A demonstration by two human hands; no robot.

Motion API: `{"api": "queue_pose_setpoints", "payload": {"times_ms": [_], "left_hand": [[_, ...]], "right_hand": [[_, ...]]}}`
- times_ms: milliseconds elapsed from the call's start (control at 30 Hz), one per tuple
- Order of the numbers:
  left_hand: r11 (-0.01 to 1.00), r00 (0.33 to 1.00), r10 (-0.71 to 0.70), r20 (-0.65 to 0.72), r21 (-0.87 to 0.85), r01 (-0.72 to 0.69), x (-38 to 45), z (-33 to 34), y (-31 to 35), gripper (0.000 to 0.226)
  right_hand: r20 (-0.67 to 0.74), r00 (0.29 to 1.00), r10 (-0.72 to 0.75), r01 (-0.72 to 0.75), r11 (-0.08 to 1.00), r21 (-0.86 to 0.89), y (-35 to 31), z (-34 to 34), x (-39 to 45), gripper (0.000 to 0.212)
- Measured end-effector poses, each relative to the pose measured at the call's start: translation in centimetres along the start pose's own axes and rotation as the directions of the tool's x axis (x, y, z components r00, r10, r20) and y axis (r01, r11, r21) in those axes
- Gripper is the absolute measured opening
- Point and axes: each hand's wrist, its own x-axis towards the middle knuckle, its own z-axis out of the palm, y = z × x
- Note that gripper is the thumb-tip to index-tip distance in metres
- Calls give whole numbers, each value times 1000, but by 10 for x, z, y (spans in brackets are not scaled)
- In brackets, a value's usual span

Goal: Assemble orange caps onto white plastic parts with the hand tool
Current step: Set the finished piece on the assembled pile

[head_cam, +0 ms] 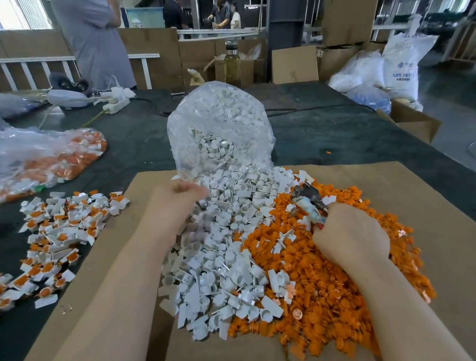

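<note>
Two bare hands over heaps of plastic parts on brown cardboard

The left hand (176, 201) pinches the clear plastic bag (219, 131) of white plastic parts (222, 252); the right hand (350, 234) grips the metal hand tool (308, 200) above loose orange caps (323, 287).

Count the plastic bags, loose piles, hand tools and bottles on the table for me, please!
Plastic bags: 2 (bag of white parts, bag of finished pieces)
Loose piles: 3 (white parts, orange caps, finished pieces)
Hand tools: 1 (hand tool)
Bottles: 1 (bottle)
Total: 7
</note>
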Motion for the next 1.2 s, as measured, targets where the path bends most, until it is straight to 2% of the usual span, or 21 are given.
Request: {"api": "queue_pose_setpoints", "payload": {"times_ms": [67,133,333,433,500,600,667,733,833,967,1067,1200], "left_hand": [[917,990,25,136,393,-77,-4,4,-1,23],[745,985,40,169,651,-142,-3,9,-6,29],[701,977,81,196,685,-196,-3,13,-6,13],[693,971,191,145,681,-238,-3,14,-3,13],[759,951,290,110,578,-298,-4,16,2,10],[958,961,235,142,130,-254,-9,22,10,5],[979,957,190,217,-111,-170,-14,27,14,5],[963,941,153,302,-261,-73,-20,35,16,13],[938,904,114,412,-345,39,-29,47,17,16],[884,868,38,495,-422,202,-37,58,17,8],[871,870,15,493,-433,230,-41,63,16,3],[876,891,47,452,-448,181,-47,68,15,6]], "right_hand": [[15,1000,12,-12,1000,-12,1,2,1,23],[27,999,23,-22,1000,-20,3,5,4,30],[16,1000,26,-24,995,-98,3,13,11,20],[-39,999,20,-23,997,-80,7,17,15,22],[-99,995,18,-24,998,-58,9,19,17,26],[-146,989,-3,4,1000,1,11,19,20,23],[-139,990,-34,44,996,74,10,19,22,19],[-144,987,-71,94,983,160,9,20,23,19],[-174,975,-136,195,903,383,6,19,22,19],[-166,977,-137,215,632,745,1,14,17,7],[-154,975,-161,216,504,836,-1,12,13,16],[-177,968,-176,239,449,861,-5,14,11,17]]}}
